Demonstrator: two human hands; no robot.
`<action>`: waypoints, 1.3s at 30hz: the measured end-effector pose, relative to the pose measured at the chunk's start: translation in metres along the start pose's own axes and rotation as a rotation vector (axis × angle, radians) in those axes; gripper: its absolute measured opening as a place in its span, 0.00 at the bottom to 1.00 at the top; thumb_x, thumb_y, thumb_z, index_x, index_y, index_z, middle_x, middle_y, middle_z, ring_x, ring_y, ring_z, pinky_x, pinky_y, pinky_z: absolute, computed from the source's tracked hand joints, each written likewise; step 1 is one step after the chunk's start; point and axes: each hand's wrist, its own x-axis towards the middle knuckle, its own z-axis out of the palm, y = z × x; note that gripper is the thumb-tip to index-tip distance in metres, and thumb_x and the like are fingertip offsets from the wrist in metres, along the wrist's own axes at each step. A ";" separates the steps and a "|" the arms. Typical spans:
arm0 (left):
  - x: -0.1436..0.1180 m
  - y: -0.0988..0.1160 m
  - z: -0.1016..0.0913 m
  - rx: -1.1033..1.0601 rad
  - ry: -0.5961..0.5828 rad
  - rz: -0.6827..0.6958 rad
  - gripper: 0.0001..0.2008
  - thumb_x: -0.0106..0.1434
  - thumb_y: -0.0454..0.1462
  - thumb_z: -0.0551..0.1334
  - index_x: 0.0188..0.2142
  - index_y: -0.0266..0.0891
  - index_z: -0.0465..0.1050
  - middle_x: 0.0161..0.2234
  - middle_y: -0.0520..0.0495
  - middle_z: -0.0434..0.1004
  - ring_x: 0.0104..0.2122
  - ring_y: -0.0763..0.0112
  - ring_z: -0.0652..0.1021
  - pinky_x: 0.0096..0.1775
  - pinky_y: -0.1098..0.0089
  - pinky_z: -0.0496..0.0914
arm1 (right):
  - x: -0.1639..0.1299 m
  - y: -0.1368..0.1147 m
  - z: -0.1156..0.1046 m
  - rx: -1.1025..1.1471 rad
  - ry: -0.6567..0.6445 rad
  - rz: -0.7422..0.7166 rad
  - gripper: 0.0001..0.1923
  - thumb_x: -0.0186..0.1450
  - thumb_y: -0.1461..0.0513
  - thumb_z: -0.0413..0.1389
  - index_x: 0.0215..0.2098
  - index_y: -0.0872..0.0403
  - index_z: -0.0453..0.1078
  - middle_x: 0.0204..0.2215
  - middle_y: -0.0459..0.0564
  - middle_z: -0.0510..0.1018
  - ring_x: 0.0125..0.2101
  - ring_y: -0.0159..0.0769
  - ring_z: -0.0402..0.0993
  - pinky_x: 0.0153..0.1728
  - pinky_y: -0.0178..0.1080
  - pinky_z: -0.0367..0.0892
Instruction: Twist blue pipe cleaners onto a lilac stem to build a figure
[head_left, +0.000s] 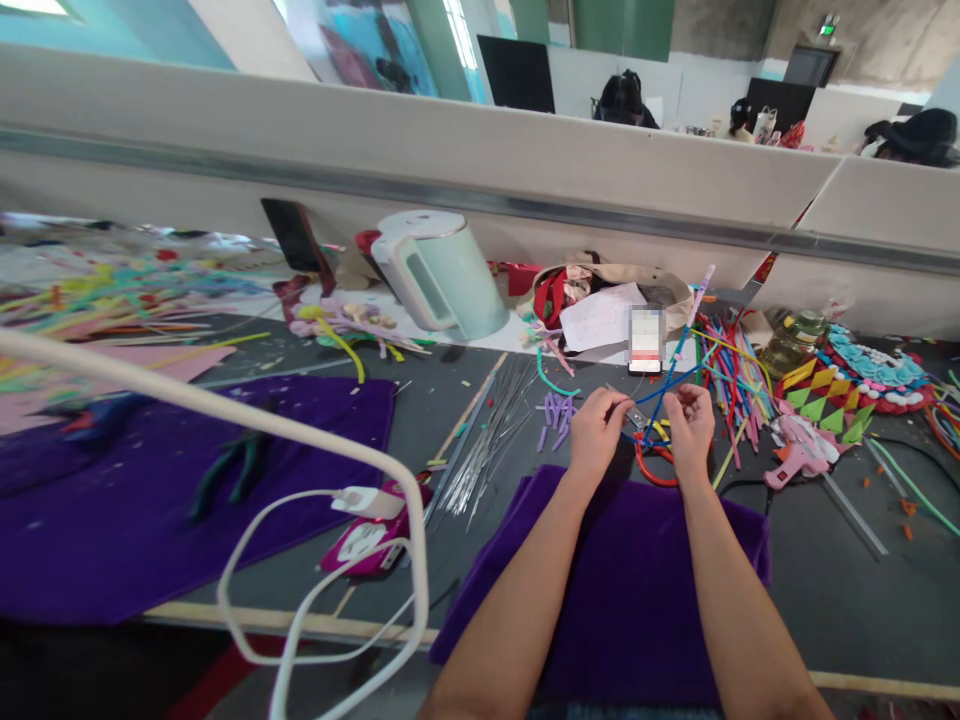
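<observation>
- Two bare hands meet above the far edge of a purple cloth [622, 590] that lies on the grey worktop [840, 580].
- The left hand [596, 432] has its grip pinched narrow on a thin blue wire [660, 392], thumb and fingers closed around it.
- The right hand [691, 425] is curled shut on the same tangle of wire, just beside the left, the two nearly touching.
- The blue wire rises away from the hands towards a phone [645, 340] that stands just beyond them.
- A red loop [651, 472] lies on the worktop under the hands, touching the edge of the cloth.
- Short purple pieces [556, 412] lie just left of the left hand, and a bundle of thin metal rods [491, 440] lies further left.
- Coloured sticks [731, 375] fan out right of the right hand; a pink glue gun [802, 455] rests near them.
- A pale green kettle [439, 272] stands well behind, by the partition.
- A white charger cable [300, 600] loops across the near left, plugged beside a pink case [367, 540].
</observation>
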 end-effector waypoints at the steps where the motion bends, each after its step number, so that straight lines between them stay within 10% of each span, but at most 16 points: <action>1: 0.001 -0.001 -0.001 -0.008 0.020 -0.012 0.08 0.61 0.39 0.59 0.28 0.40 0.71 0.26 0.52 0.68 0.24 0.75 0.71 0.29 0.73 0.65 | 0.001 -0.002 -0.001 0.038 -0.018 0.027 0.15 0.58 0.52 0.56 0.37 0.54 0.64 0.29 0.45 0.70 0.25 0.28 0.66 0.28 0.32 0.64; 5: 0.006 -0.007 -0.005 -0.176 0.043 -0.149 0.08 0.58 0.41 0.61 0.26 0.38 0.70 0.24 0.53 0.68 0.22 0.76 0.72 0.26 0.74 0.66 | 0.004 -0.011 -0.012 0.206 -0.144 0.164 0.14 0.60 0.52 0.53 0.32 0.54 0.68 0.25 0.46 0.72 0.20 0.27 0.64 0.21 0.31 0.60; 14: 0.004 -0.007 -0.001 -0.770 -0.298 -0.559 0.17 0.48 0.45 0.69 0.27 0.34 0.68 0.22 0.52 0.70 0.18 0.77 0.72 0.19 0.75 0.69 | 0.007 -0.012 -0.016 0.552 -0.300 0.387 0.10 0.53 0.58 0.58 0.32 0.50 0.65 0.24 0.42 0.69 0.19 0.25 0.60 0.16 0.27 0.55; 28: 0.002 -0.007 0.003 -0.793 -0.331 -0.625 0.18 0.47 0.45 0.70 0.25 0.34 0.68 0.19 0.54 0.68 0.16 0.81 0.68 0.19 0.76 0.68 | 0.000 -0.008 -0.006 0.468 -0.483 0.487 0.17 0.53 0.57 0.62 0.40 0.51 0.68 0.23 0.41 0.72 0.18 0.25 0.66 0.12 0.26 0.55; 39: 0.001 -0.004 0.005 -0.673 -0.205 -0.463 0.13 0.50 0.43 0.68 0.28 0.35 0.73 0.22 0.54 0.69 0.17 0.80 0.69 0.22 0.75 0.66 | 0.001 0.007 0.001 0.396 -0.270 0.538 0.16 0.54 0.51 0.60 0.29 0.55 0.68 0.15 0.41 0.70 0.12 0.24 0.62 0.10 0.26 0.56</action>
